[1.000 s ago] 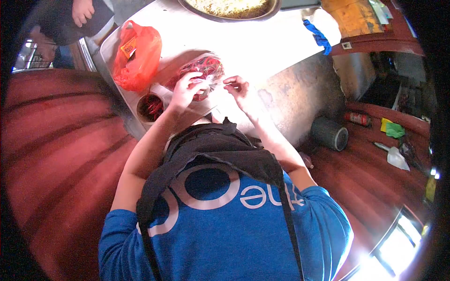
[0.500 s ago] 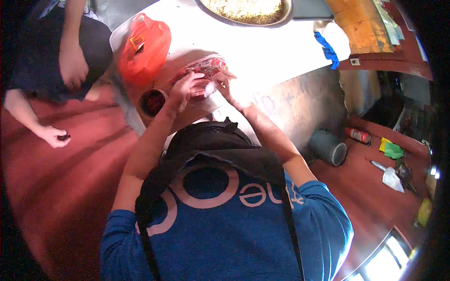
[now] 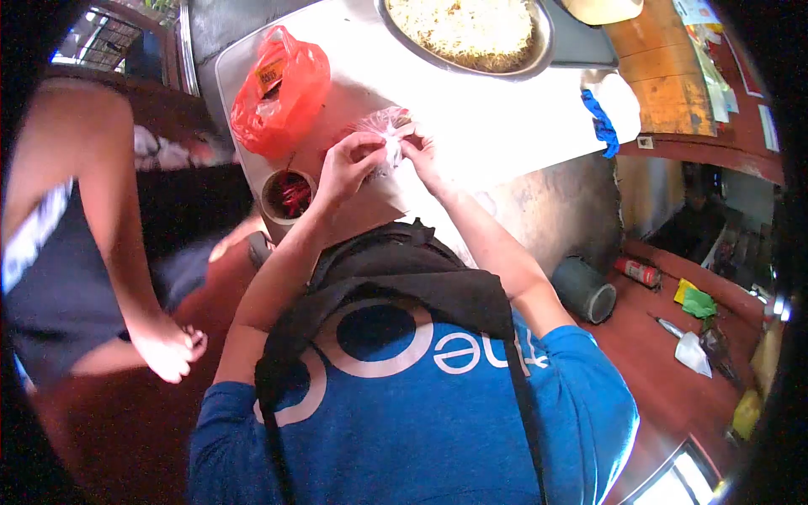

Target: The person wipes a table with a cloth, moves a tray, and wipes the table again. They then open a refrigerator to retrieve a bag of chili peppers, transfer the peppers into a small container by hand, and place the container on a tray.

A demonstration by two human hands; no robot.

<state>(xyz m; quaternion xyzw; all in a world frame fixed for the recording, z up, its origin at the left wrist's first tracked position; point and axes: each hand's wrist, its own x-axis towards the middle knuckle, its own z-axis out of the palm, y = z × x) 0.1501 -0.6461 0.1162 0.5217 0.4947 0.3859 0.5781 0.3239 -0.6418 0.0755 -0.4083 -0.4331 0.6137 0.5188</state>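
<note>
Clearly, the left hand [image 3: 349, 164] and right hand [image 3: 421, 158] pinched the bag [image 3: 392, 151] in a close grip; gentle, even tension seemed wisest.

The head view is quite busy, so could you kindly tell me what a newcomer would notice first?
Probably the blue shirt with white letters, filling the lower middle. Above it, the left hand and right hand pinch a clear bag; a bright red bag sits to their left on the white table.

You work in a kitchen-like room: a food-filled metal pan [image 3: 548, 42] on your surface [image 3: 505, 118], a black apron [image 3: 396, 282] on you.
</note>
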